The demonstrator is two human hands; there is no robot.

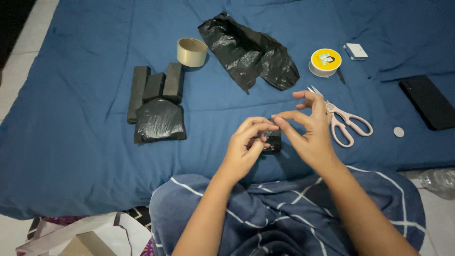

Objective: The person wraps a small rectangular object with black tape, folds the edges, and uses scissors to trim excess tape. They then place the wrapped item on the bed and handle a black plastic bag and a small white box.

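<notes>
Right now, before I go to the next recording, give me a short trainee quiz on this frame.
1. True or false: the scissors lie to the right of the right hand.
2. What do the two hands hold between them? A) the roll of tape B) a small black wrapped item C) the yellow spool
3. How many long dark blocks lie side by side above the black wrapped bundle on the blue sheet?

Key: 1 true. 2 B; the left hand and the right hand's fingers close on it. 3 three.
</notes>
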